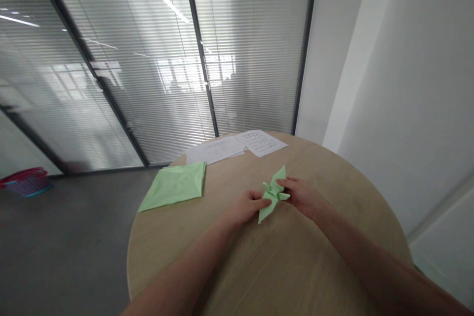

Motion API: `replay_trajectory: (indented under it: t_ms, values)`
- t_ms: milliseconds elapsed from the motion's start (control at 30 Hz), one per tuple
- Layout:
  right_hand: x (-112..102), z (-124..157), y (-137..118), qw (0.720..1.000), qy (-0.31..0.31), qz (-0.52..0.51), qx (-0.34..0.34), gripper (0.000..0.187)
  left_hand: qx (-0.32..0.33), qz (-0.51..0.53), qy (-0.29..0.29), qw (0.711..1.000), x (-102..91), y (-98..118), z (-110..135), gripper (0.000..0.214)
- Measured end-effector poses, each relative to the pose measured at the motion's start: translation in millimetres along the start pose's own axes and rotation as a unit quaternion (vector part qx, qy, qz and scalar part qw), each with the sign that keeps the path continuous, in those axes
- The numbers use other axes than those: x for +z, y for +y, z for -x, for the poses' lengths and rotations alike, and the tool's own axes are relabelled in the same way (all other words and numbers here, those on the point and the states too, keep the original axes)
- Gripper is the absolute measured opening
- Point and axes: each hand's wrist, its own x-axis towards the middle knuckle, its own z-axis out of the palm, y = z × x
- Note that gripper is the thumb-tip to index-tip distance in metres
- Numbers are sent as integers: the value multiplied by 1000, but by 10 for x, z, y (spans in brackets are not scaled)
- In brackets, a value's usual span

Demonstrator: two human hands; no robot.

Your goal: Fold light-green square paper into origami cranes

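A folded light-green paper crane (274,192) is held between both hands over the round table, its two wings spread apart. My left hand (249,206) pinches the lower-left wing, thumb on top. With thumb and fingers, my right hand (298,193) grips the upper-right wing. Narrow points of the crane stick out at its upper left and at its right, beside my right fingers. The fingers beneath the paper are partly hidden.
The round wooden table (333,177) carries a stack of green paper (177,185) at its left edge and printed white sheets (261,142) at the far edge. A glass partition with blinds (255,59) stands behind. On the floor at left sits a basket (27,182).
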Motion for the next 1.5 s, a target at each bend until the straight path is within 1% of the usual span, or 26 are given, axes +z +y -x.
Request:
replay_trajectory:
  t_ms: [100,167,267,300,367,467,533,567,633,733,767,833,900,933,1033,1133,1200,1233,1267,1300,1333,1400,1500]
  values:
    - [-31,-14,10,1000,-1,21,6,29,-13,42,10,999,11,-13,-15,38]
    - [-58,-29,11,998,22,50,-11,31,-24,76,26,996,13,-32,-34,40]
    - [-81,-47,10,985,86,119,-90,34,-29,115,59,991,5,-62,-63,38]
    - [-76,-48,11,978,92,140,-120,34,-29,123,68,990,-1,-69,-71,37]
    - [-42,-38,18,970,69,167,-163,35,-28,132,81,987,-14,-81,-81,33]
    - [37,-8,50,963,6,190,-192,36,-30,133,85,987,-25,-95,-90,33]
    - [66,-1,78,955,-13,217,-204,27,-29,122,79,989,-24,-100,-95,36]
    - [63,-8,91,950,-14,235,-207,22,-29,115,76,990,-23,-101,-99,38]
    - [12,-50,108,940,6,268,-210,21,-29,111,76,990,-23,-99,-111,44]
    - [-168,-169,127,929,79,284,-224,20,-43,112,109,987,-48,-105,-151,56]
    - [-246,-216,137,921,112,294,-229,20,-52,99,130,985,-65,-112,-169,58]
    - [-404,-313,168,901,178,327,-222,23,-37,47,165,984,-108,-130,-204,58]
    - [-545,-407,205,877,237,355,-219,25,-14,-46,186,981,-151,-142,-226,54]
    - [-607,-453,219,871,255,361,-216,26,-10,-94,188,978,-166,-141,-228,52]
    - [-774,-600,213,859,278,377,-209,28,9,-212,190,959,-168,-106,-200,41]
    - [-961,-766,132,849,287,398,-196,23,33,-266,183,946,-103,-62,-151,29]
    - [-1098,-883,61,843,299,409,-180,23,45,-296,154,942,-43,-59,-119,28]
    - [-1164,-942,26,840,307,414,-171,23,63,-319,133,936,-13,-67,-103,27]
    - [-1224,-1001,-6,837,312,420,-164,23,86,-346,126,926,14,-80,-85,26]
    - [-1276,-1059,-36,833,315,426,-159,24,108,-372,121,914,38,-96,-67,26]
    - [-1319,-1119,-63,830,317,432,-154,26,114,-394,116,905,59,-111,-48,29]
    - [-1381,-1243,-115,824,320,444,-148,34,109,-426,110,891,91,-131,-10,37]
    - [-1433,-1436,-192,812,321,465,-147,36,94,-456,86,881,115,-129,36,43]
